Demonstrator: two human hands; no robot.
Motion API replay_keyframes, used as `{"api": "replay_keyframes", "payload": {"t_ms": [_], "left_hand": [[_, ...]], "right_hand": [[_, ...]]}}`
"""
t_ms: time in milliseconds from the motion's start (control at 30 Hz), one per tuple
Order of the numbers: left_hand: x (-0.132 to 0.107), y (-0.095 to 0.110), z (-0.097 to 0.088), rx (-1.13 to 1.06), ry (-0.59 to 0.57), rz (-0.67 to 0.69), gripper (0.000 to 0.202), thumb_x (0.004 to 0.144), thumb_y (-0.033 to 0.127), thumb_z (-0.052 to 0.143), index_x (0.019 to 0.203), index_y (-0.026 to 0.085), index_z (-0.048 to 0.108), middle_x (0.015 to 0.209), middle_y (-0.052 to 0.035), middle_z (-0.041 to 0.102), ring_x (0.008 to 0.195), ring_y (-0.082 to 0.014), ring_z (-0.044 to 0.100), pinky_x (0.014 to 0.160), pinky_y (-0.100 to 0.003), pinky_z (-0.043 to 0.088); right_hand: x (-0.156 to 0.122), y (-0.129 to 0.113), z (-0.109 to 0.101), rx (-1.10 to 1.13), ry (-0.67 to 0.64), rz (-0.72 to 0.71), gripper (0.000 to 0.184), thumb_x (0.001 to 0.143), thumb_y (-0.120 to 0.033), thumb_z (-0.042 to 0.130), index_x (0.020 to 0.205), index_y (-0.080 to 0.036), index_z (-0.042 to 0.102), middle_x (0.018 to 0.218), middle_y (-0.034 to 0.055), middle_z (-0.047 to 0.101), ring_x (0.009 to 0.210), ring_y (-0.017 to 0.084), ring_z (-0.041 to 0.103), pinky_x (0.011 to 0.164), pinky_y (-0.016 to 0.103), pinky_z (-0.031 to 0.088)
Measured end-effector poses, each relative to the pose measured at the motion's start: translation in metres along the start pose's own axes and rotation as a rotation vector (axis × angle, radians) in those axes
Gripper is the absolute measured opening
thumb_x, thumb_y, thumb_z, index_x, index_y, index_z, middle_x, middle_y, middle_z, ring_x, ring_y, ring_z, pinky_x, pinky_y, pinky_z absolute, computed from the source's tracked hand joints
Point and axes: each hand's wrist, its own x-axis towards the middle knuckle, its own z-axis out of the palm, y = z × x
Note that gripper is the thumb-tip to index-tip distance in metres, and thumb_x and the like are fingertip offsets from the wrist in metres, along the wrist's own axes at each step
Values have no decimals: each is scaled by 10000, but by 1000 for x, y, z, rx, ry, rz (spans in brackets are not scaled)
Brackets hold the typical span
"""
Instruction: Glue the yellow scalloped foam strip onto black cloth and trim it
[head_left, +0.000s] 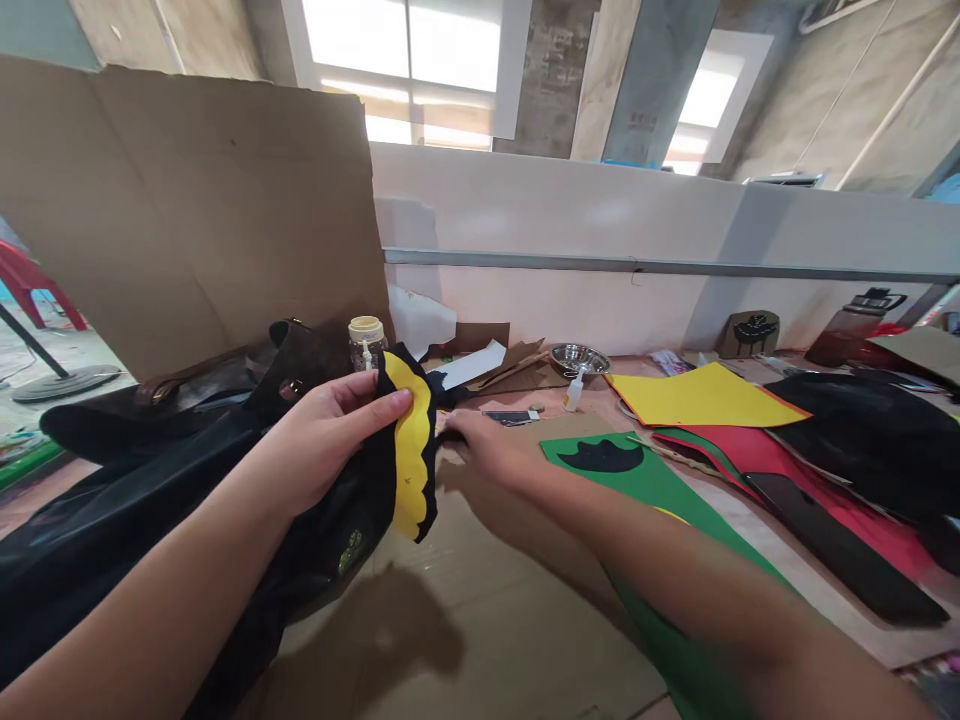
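Note:
My left hand (pixel 330 425) pinches a black felt piece with a yellow scalloped shape (pixel 410 450) on it, holding it upright above the cardboard-covered table (pixel 487 610). My right hand (pixel 480 440) reaches forward just behind that piece, low over the table, its fingers curled near a dark scrap; whether it holds anything is hidden. A green foam sheet (pixel 652 480) with a black cut-out shape (pixel 600 455) lies to the right of my right arm.
A black bag (pixel 150 470) lies at the left under my left arm. A glue jar (pixel 366 342), small glue bottle (pixel 574 388), metal bowl (pixel 579 358), yellow sheet (pixel 701 395), red sheet (pixel 825 490) and black fabric (pixel 877 430) lie around. Tall cardboard (pixel 187 200) stands behind.

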Motion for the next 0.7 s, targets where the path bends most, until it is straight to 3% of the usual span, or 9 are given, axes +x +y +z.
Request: {"api": "replay_keyframes", "payload": {"t_ms": [100, 200, 267, 333, 400, 467, 567, 700], "left_hand": [[4, -13, 7, 7, -77, -45, 434, 688, 449, 939, 1034, 232, 794, 927, -22, 829, 874, -204, 788, 768, -237, 630], [9, -26, 10, 40, -133, -86, 437, 721, 467, 903, 1061, 222, 779, 985, -45, 824, 905, -221, 780, 802, -281, 617], [11, -31, 10, 76, -149, -101, 438, 741, 466, 882, 1085, 220, 769, 1024, -54, 818, 956, -234, 768, 815, -292, 600], [12, -34, 11, 113, -175, -105, 446, 761, 474, 854, 1118, 226, 755, 1060, -50, 810, 1007, -237, 752, 845, -294, 578], [11, -38, 17, 156, -227, -113, 438, 778, 480, 816, 1128, 225, 746, 1060, -46, 805, 1011, -241, 741, 856, -303, 564], [7, -48, 26, 217, -306, -126, 404, 791, 460, 773, 1110, 214, 745, 1035, -46, 803, 990, -246, 732, 849, -314, 553], [0, -68, 44, 356, -424, -136, 328, 807, 395, 704, 1053, 184, 753, 1026, -51, 793, 985, -248, 707, 862, -322, 527], [-8, -79, 52, 586, -503, -172, 349, 842, 391, 649, 1091, 163, 739, 972, -44, 771, 861, -211, 681, 727, -280, 494]], "right_hand": [[41, -8, -12, 57, 129, -10, 296, 987, -303, 695, 1246, -165, 663, 1367, 99, 625, 1240, 299, 609, 1043, 531, 517], [45, -12, -26, 176, 201, 51, 325, 1024, -360, 633, 1284, -164, 634, 1373, 119, 622, 1245, 292, 612, 1041, 531, 520], [28, -15, -35, 279, 183, 112, 397, 1092, -463, 455, 1249, -146, 635, 1225, 128, 693, 1121, 258, 681, 969, 477, 571], [3, -19, -42, 378, 121, 161, 620, 1089, -615, 262, 1210, -138, 640, 1043, 125, 734, 956, 229, 728, 862, 412, 617], [-24, -25, -47, 446, 65, 186, 778, 983, -808, 269, 1194, -157, 640, 957, 110, 732, 853, 217, 734, 773, 367, 632], [-47, -32, -48, 469, 31, 205, 844, 822, -926, 450, 1183, -185, 636, 907, 76, 711, 763, 200, 712, 676, 325, 622], [-74, -39, -46, 448, 9, 269, 692, 707, -807, 735, 1026, -201, 632, 802, 14, 658, 617, 140, 632, 537, 246, 546], [-98, -28, -44, 423, -20, 429, 477, 780, -662, 685, 874, -221, 528, 627, -58, 550, 433, 102, 520, 409, 222, 439]]}}
